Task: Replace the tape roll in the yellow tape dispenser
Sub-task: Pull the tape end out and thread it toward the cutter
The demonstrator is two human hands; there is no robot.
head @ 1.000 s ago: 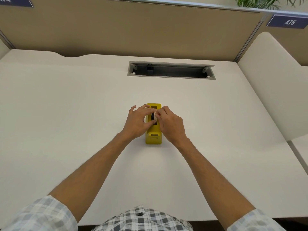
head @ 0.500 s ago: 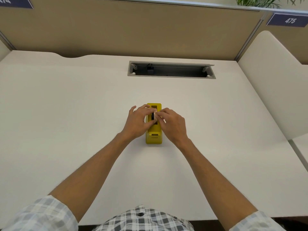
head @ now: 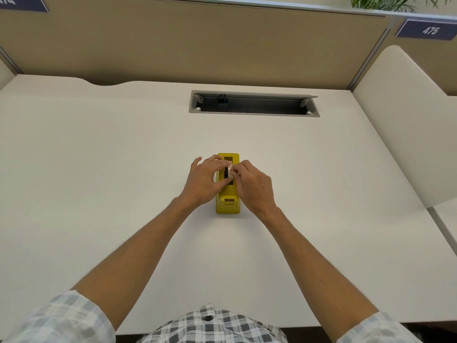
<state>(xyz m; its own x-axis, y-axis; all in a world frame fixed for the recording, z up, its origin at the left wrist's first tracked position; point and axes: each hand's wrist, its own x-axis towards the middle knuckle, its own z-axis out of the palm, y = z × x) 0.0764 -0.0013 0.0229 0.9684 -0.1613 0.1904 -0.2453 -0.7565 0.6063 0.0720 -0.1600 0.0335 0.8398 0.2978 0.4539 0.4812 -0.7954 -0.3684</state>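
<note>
A yellow tape dispenser [head: 228, 205] stands on the white desk [head: 99, 169], its cutter end toward me. A pale tape roll [head: 230, 173] with a dark hub sits in the dispenser's slot, mostly covered by my fingers. My left hand [head: 205, 180] grips the roll from the left side. My right hand [head: 254, 185] pinches it from the right, fingertips meeting the left hand's over the slot. Whether the roll rests fully in the slot or is slightly raised is hidden.
A grey cable tray opening [head: 253, 103] is set into the desk behind the dispenser. A tan partition [head: 197, 45] closes the back, and a cream divider [head: 405, 125] rises at the right.
The roll now shows a little more between my fingertips, and both hands have shifted slightly on it. The dispenser has stayed in place.
</note>
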